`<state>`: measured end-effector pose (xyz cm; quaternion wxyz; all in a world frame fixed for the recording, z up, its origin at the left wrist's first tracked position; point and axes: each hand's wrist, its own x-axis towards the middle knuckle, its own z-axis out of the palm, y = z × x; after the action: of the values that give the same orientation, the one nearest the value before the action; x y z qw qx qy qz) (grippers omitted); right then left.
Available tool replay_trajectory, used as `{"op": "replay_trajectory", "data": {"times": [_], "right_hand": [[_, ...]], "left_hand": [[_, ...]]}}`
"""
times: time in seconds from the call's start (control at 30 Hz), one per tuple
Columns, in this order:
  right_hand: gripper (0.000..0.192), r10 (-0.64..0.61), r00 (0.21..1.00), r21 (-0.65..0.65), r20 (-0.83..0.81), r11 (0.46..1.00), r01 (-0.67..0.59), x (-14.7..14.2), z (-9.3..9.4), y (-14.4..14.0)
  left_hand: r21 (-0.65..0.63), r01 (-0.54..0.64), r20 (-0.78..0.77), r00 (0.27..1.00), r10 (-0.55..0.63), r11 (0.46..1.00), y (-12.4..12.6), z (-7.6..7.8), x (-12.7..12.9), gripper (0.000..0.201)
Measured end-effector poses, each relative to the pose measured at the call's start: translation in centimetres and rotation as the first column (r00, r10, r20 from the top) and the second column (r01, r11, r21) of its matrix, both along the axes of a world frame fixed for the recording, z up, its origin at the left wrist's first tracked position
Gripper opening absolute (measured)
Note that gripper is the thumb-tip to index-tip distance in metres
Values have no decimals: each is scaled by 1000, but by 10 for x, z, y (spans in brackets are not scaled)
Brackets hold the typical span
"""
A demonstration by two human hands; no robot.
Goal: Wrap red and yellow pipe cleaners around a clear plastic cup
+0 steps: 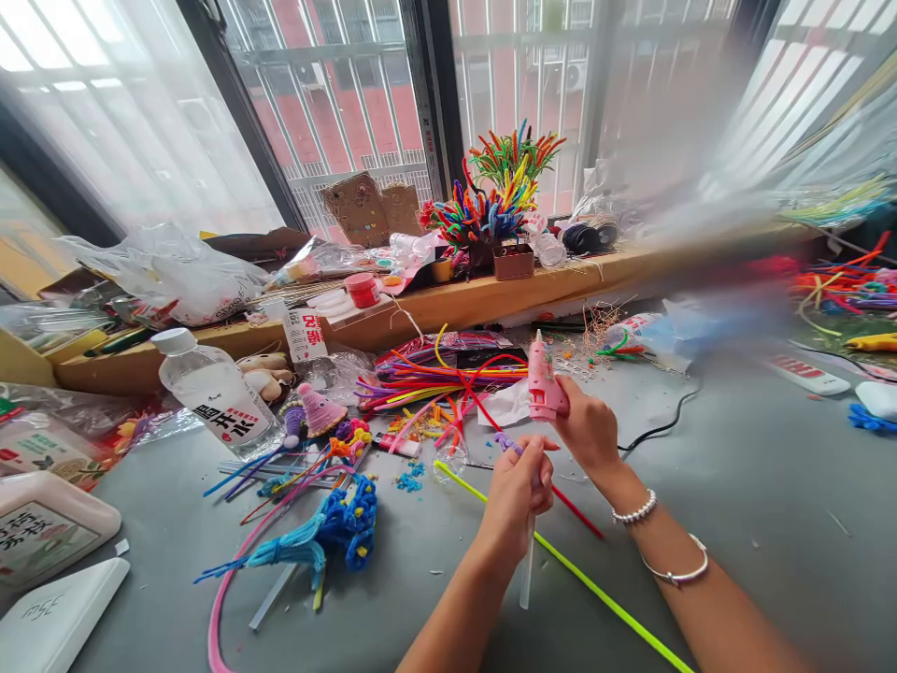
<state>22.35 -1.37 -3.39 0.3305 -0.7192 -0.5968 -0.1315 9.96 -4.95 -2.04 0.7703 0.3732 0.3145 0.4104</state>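
In the middle of the head view, my right hand point(589, 425) is wrapped round the handle of a pink hot glue gun point(541, 379), its nozzle pointing up. Just left of it, my left hand point(515, 495) is closed on a translucent stick point(527, 570) that sticks out below the fist. A small purple fuzzy piece point(505, 443) shows above these fingers; whether it is joined to the stick is hidden. Beneath my hands run a long yellow-green pipe cleaner point(595, 591) and a red pipe cleaner point(578, 512).
Blue pipe-cleaner flowers point(350, 523) lie to the left, near a water bottle point(220, 397). Behind are a bundle of coloured pipe cleaners point(420, 379) and a wooden sill point(434, 304). A black cord point(662, 425) crosses the table at right. A blurred shape covers the upper right.
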Motion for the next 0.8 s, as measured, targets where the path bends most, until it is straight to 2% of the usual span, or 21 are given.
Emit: {"op": "replay_trajectory", "data": {"times": [0.17, 0.37, 0.8], "right_hand": [[30, -15, 989, -59, 145, 998, 24, 2, -2, 0], [29, 16, 974, -116, 226, 993, 10, 0, -4, 2], [33, 55, 981, -166, 187, 986, -24, -5, -4, 2]], "left_hand": [[-18, 19, 36, 999, -18, 1000, -1, 2, -2, 29], [-54, -11, 40, 999, 13, 998, 2, 3, -4, 28], [-116, -1, 104, 994, 13, 993, 6, 6, -7, 26]]}}
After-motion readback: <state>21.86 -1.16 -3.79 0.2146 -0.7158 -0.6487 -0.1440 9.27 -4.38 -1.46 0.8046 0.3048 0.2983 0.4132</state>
